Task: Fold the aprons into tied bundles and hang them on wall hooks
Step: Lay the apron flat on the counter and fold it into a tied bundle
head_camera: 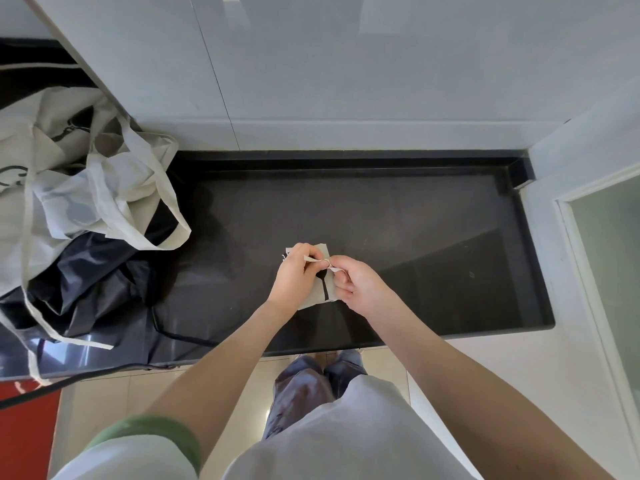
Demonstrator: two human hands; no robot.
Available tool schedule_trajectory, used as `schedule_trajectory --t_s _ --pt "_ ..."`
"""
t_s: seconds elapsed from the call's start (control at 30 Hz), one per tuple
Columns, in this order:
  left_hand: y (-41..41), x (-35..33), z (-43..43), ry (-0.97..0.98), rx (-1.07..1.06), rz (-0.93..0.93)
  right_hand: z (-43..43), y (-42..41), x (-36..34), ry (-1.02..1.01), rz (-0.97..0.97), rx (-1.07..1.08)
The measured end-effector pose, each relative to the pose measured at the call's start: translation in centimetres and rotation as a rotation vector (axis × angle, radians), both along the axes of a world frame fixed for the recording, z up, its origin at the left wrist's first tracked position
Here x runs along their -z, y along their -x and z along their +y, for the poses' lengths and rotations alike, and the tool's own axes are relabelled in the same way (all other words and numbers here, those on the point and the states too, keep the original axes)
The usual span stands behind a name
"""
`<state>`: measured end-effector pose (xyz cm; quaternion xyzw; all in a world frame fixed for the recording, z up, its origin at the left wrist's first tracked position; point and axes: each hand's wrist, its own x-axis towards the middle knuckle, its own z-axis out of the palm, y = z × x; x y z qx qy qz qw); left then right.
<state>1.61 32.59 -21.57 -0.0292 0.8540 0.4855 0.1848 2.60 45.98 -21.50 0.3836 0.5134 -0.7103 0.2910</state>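
The bundle (318,252) rests on the counter (415,237) for support while your left hand (296,271) and right hand (360,287) each pinch an end of the tie (310,259), curled fingers cinching the knot.

No legible txt, nos. or brands.
Prints only, no letters: the folded apron (320,293) on the counter (415,237) bore a black mark, a rounded blob on a straight stem, w/o wording. The beige apron (69,188) at left showed part of a dark curved print by the frame edge, cut off & unreadable.
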Motion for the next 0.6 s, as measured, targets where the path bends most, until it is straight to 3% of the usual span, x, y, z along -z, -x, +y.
schedule_trajectory --t_s 0.23,0.47,0.6 --pt "0.1 0.1 0.0 -0.043 -0.036 -0.039 0.2 0.0 0.1 0.083 0.022 0.0" --pt "0.3 0.3 -0.2 -0.016 0.002 0.001 -0.3 0.5 -0.5 0.025 0.012 -0.003" --pt "0.9 0.2 -0.8 0.021 0.106 -0.026 -1.0 0.4 -1.0 -0.06 -0.022 0.149"
